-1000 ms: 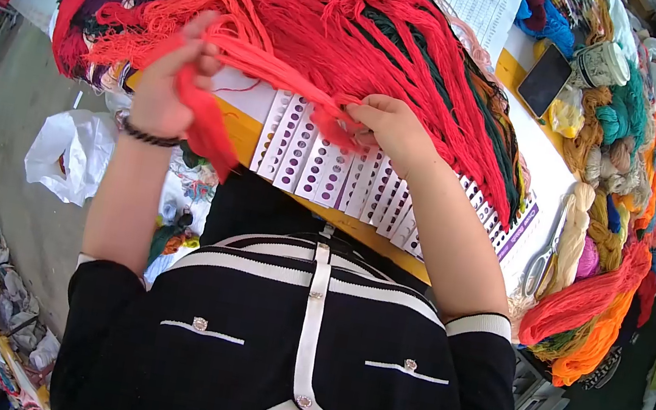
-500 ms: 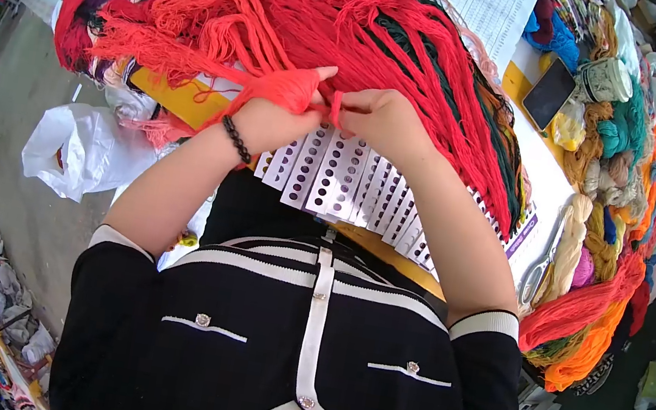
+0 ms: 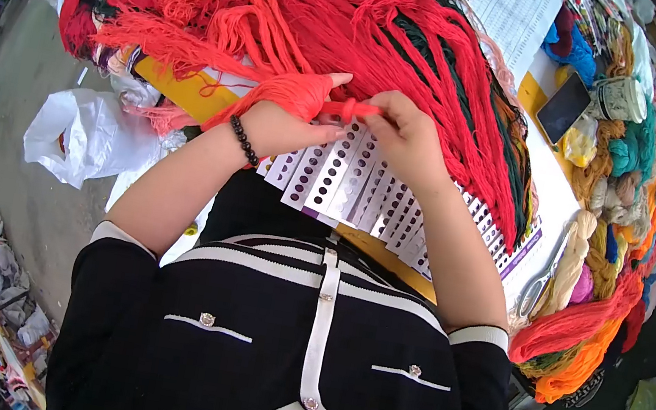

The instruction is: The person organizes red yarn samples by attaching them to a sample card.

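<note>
Coral-red yarn wraps over the back of my left hand, which wears a dark bead bracelet. That hand's thumb and index finger point right, with the yarn held around it. My right hand pinches the yarn's end between thumb and fingers. Between the hands the strand is taut, with a knot-like bunch near the right fingertips. Behind them lies a large heap of red yarn, mixed with dark green strands. Punched white sample cards spread under my hands.
To the right lie a phone, scissors, a white roll-like item and several coloured yarn skeins. Printed sheets rest at the back. A white plastic bag sits at the left.
My right hand has moved right, away from the left, drawing the yarn end out. The strand between them is longer, and a knot-like bunch shows on it. My left thumb has straightened.
</note>
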`<state>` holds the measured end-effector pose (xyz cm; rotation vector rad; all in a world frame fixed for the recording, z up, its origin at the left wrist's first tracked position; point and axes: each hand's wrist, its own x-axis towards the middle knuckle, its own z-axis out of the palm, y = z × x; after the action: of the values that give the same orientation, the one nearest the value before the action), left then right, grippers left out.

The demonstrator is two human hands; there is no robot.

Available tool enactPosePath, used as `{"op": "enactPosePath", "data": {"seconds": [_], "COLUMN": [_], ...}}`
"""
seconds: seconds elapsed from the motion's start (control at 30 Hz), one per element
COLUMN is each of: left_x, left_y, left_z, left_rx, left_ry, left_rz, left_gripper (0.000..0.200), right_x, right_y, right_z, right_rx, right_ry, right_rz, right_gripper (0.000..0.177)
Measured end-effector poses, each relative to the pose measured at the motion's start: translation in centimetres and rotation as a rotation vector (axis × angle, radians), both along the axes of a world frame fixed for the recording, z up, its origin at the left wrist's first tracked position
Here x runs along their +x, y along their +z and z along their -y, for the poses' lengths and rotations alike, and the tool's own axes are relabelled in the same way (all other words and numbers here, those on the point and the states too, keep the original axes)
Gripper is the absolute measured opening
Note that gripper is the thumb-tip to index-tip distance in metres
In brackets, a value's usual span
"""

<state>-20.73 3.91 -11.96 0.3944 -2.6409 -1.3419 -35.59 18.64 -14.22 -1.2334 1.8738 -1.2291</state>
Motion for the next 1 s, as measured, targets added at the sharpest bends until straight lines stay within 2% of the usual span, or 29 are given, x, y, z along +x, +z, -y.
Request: {"op": "enactPosePath", "data": {"seconds": [0.03,0.07,0.2,0.3,0.37,0.43,0.5,0.57,0.63,0.7,0.73,0.8,0.83,0.9,0.93,0.97,1.0], "left_x": [-0.2,-0.1,-0.2,-0.2,-0.1,-0.2,-0.1,0.4,1.5,3.1,3.8,4.9,4.9,4.4,4.5,4.1,3.6], "left_y": [0.0,0.3,0.4,-0.5,-0.8,-1.3,-0.8,0.6,0.3,0.4,1.1,3.3,4.2,5.7,6.1,5.9,5.9], "left_z": [0.1,-0.1,-0.1,-0.3,-0.5,-0.7,-0.7,-0.4,1.5,4.4,5.4,7.2,7.7,9.3,11.5,12.9,14.0], "left_rx": [-0.092,-0.049,-0.018,0.031,0.039,-0.021,-0.082,-0.139,-0.174,0.066,0.063,0.619,0.615,0.770,0.733,0.732,0.780], "left_ry": [-0.013,0.014,0.005,0.026,0.000,-0.003,-0.008,-0.037,-0.014,0.163,0.159,0.354,0.351,0.441,0.346,0.341,0.484], "left_rz": [-0.095,0.056,0.186,0.119,-0.032,-0.039,-0.051,0.042,-0.029,-0.121,-0.125,0.181,0.178,0.163,0.133,0.127,-0.052], "left_gripper": [0.074,0.073,0.077,0.079,0.080,0.079,0.077,0.073,0.066,0.052,0.052,0.048,0.048,0.047,0.047,0.047,0.048], "right_x": [-0.1,-0.3,-0.1,0.4,0.5,1.0,1.4,1.5,1.4,1.5,1.4,1.2,1.2,1.1,1.1,1.0,1.0], "right_y": [-0.5,-1.2,-0.7,0.3,-1.0,-0.9,-0.8,-0.6,-0.3,-0.5,-0.5,-0.5,-0.5,-0.4,-0.3,0.1,0.4], "right_z": [-0.2,-0.2,-0.7,-0.4,-0.1,0.1,0.2,0.2,0.3,0.3,0.4,0.5,0.5,0.5,0.4,0.3,0.2], "right_rx": [0.000,-0.021,-0.026,0.040,-0.206,-0.188,-0.168,-0.077,-0.097,-0.065,-0.037,-0.045,-0.047,-0.037,-0.026,-0.029,0.015], "right_ry": [-0.019,0.005,-0.073,-0.070,-0.008,-0.014,0.028,0.006,-0.033,-0.041,-0.042,-0.049,-0.052,-0.048,-0.039,-0.041,-0.034], "right_rz": [0.207,0.189,0.173,0.042,-0.238,-0.336,-0.541,-0.560,-0.467,-0.430,-0.400,-0.396,-0.387,-0.373,-0.358,-0.365,-0.344], "right_gripper": [0.013,0.012,0.018,0.025,0.029,0.028,0.027,0.026,0.022,0.021,0.019,0.019,0.019,0.021,0.024,0.024,0.030]}}
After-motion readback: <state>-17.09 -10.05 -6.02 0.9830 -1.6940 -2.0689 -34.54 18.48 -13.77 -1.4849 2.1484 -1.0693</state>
